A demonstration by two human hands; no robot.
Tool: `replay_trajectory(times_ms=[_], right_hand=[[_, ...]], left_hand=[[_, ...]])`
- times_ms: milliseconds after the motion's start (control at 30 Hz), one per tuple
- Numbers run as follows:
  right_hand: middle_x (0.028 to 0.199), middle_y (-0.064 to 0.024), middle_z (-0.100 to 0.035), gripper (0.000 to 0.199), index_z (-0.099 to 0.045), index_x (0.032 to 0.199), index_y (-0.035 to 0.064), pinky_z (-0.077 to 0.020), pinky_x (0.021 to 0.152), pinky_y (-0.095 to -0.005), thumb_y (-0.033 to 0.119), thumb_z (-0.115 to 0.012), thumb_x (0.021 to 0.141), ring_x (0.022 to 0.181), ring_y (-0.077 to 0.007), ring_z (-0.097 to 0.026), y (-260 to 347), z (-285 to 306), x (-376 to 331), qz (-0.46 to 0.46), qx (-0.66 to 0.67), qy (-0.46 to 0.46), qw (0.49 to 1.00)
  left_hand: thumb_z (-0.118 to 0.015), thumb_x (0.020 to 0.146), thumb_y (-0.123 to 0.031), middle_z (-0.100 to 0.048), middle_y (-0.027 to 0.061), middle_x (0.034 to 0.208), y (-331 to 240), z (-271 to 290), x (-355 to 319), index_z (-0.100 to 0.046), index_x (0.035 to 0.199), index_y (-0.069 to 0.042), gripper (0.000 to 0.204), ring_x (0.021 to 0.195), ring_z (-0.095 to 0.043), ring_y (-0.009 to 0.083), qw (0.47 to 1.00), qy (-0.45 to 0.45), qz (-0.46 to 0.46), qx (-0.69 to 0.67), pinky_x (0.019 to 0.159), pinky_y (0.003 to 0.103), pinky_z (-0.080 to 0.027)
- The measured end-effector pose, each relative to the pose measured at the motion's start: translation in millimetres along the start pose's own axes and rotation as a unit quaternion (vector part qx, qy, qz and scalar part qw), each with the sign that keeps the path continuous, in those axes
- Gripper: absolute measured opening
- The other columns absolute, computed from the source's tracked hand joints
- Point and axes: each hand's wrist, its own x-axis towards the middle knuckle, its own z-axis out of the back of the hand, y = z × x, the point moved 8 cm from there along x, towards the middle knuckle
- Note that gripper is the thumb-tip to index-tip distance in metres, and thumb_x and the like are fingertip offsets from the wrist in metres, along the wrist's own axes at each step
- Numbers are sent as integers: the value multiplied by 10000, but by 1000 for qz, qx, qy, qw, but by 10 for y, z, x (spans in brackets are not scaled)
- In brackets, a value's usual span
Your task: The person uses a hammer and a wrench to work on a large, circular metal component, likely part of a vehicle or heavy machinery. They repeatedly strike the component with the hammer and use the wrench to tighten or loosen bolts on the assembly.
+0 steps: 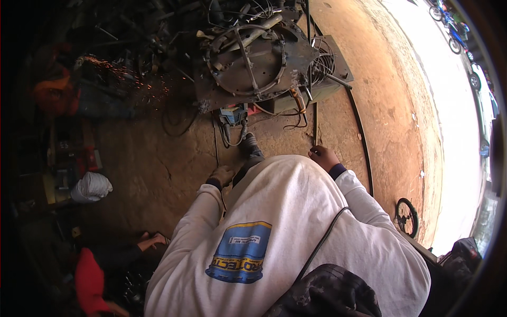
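Apparently, our right hand (324,157) is curling at the near end of a thin, brown metal rod (316,127) before the rusty steel tabletop (342,61); we cannot tell whether it or our left hand (223,174) is closing its fingers. We are judging the rod light, stiff, best held mid-length.

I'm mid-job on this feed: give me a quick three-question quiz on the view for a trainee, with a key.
1. True or false: the sparks are nearer the left hand than the right hand.

2. Relative to the metal table, the round frame is:
A. beneath it
B. on top of it
C. hanging off its left side

3. Short answer: what round, spoked thing shows low on the right, past the right arm?

Key:
1. True.
2. B.
3. A wheel.
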Motion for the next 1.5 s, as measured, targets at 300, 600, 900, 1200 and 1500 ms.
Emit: replay_trajectory(times_ms=[300, 600, 900, 1200, 1500], right_hand=[[999, -225, -717, 442, -698, 1138, 45, -531, 849, -431, 414, -634, 904, 947, -377, -691, -55, 20, 42, 12, -16, -7, 1000], [989, -229, -718, 451, -700, 1127, 34, -533, 847, -426, 417, -634, 899, 942, -376, -694, -89, 18, 58, 5, -4, 1, 1000], [1019, -227, -715, 458, -698, 1136, 46, -530, 866, -436, 431, -626, 900, 967, -384, -688, -63, -13, 40, -15, -9, 6, 1000], [1041, -230, -712, 459, -697, 1144, 48, -526, 881, -436, 434, -623, 907, 988, -386, -683, -37, -71, 83, -5, -9, 15, 1000], [1032, -217, -717, 451, -690, 1148, 52, -534, 863, -436, 434, -624, 917, 978, -371, -690, 31, -133, 218, 9, -15, 31, 999]], left_hand=[[-578, 833, -375, -663, 174, 1235, 47, -8, 24, -708, 1176, -124, 445, 1181, -605, 358, 1000, 5, -7, -15, 1018, 417, -460], [-584, 828, -383, -676, 181, 1205, 89, 12, 100, -714, 1163, -109, 452, 1148, -625, 358, 1000, 11, 6, 6, 996, 415, -477], [-563, 902, -344, -723, 125, 999, -70, 72, -1, -703, 1141, -48, 405, 822, -697, 218, 999, -10, -31, -3, 730, 354, -557], [-569, 910, -343, -716, 155, 1035, -5, 48, 34, -695, 1155, -40, 410, 888, -695, 247, 998, -15, -55, 8, 770, 365, -558], [-630, 896, -389, -712, 159, 1112, -1293, 872, -666, -697, 1157, -68, 420, 1046, -674, 291, 988, -78, -130, -8, 918, 373, -511]])
